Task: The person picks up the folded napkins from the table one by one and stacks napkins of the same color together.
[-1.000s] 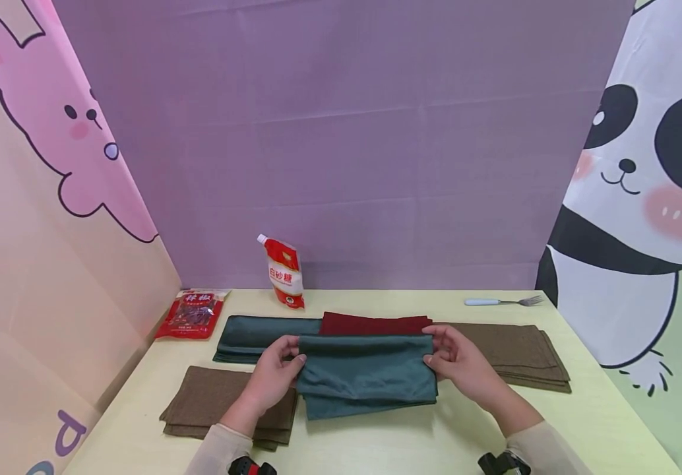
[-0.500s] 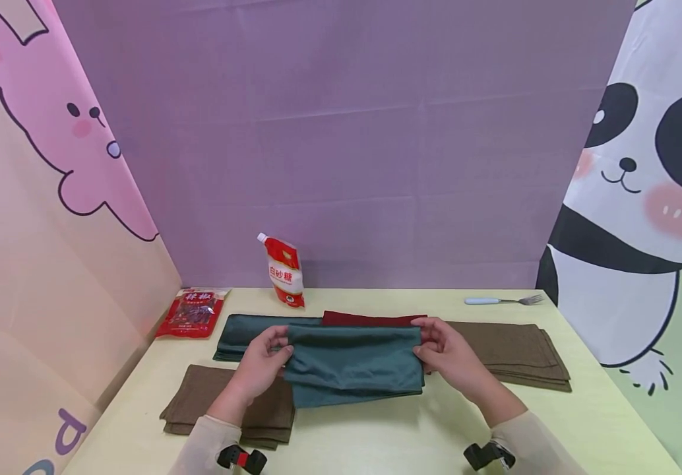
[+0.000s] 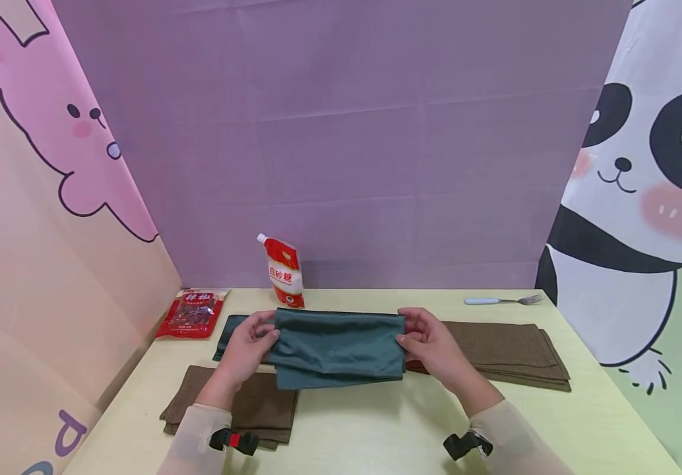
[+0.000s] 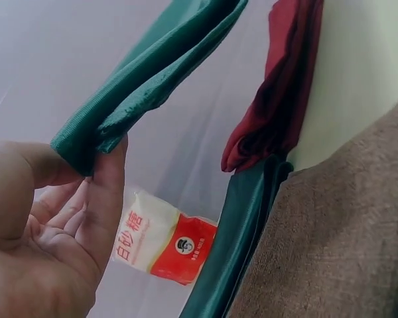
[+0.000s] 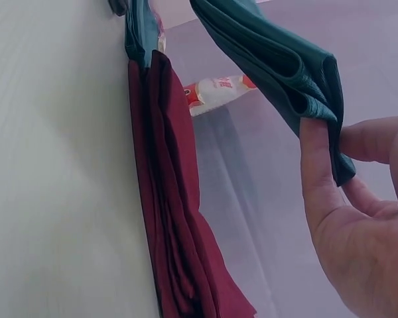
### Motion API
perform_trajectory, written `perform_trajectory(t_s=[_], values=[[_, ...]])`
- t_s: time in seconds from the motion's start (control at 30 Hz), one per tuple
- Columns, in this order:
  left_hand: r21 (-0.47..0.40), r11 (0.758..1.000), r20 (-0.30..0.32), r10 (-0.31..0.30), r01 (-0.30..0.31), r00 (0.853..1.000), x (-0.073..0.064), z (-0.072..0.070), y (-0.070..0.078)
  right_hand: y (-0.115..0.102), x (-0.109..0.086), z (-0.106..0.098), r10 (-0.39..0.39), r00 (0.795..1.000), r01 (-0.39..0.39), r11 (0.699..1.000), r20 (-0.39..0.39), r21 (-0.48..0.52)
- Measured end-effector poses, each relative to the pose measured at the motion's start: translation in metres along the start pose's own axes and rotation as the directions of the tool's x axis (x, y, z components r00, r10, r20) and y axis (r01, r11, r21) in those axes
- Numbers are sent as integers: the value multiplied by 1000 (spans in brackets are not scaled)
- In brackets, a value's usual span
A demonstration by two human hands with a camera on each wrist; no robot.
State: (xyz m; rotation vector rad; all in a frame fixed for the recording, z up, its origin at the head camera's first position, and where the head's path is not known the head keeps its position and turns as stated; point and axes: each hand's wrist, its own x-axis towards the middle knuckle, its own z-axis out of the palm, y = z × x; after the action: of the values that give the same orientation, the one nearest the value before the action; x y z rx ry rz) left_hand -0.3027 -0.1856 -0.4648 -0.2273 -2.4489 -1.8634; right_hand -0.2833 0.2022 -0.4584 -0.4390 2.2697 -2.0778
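A folded teal cloth (image 3: 340,349) hangs in the air above the table, stretched between both hands. My left hand (image 3: 247,349) pinches its left edge between thumb and fingers, and my right hand (image 3: 434,348) pinches the right edge. Its folded layers show from the side in the right wrist view. Below it lies a folded dark red cloth (image 5: 176,199), mostly hidden in the head view. Another folded teal cloth (image 4: 229,232) lies beside the red one, partly behind my left hand in the head view.
Folded brown cloths lie at the front left (image 3: 258,412) and at the right (image 3: 513,353). Along the back are a red packet (image 3: 194,313), a red and white pouch (image 3: 285,274) standing up, and a fork (image 3: 502,301). Printed walls enclose the table.
Both hands have carried the held teal cloth away from the body and a little to the left, up over the dark red cloth. The cloths on the table have stayed put.
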Motion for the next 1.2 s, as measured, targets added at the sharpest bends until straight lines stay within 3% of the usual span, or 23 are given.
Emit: perform_trajectory(t_s=[0.2, 0.37, 0.57, 0.97, 1.2], values=[[-36, 999, 26, -33, 34, 999, 7, -5, -2, 1, 5, 4, -2, 1000, 2, 1000, -19, 7], [-67, 997, 53, -20, 24, 998, 12, -11, 1, 2, 11, 8, 1, 999, -1, 1000, -52, 7], [-53, 998, 28, -24, 25, 999, 16, -17, 2, 3, 22, 15, -4, 996, 10, 997, -84, 72], [-91, 995, 0, -28, 28, 1000, 22, -28, -2, 6, 34, 31, 32, 994, -25, 997, -103, 66], [-79, 997, -22, -26, 24, 999, 26, -34, -12, 12, 40, 37, 39, 994, -29, 995, -97, 97]])
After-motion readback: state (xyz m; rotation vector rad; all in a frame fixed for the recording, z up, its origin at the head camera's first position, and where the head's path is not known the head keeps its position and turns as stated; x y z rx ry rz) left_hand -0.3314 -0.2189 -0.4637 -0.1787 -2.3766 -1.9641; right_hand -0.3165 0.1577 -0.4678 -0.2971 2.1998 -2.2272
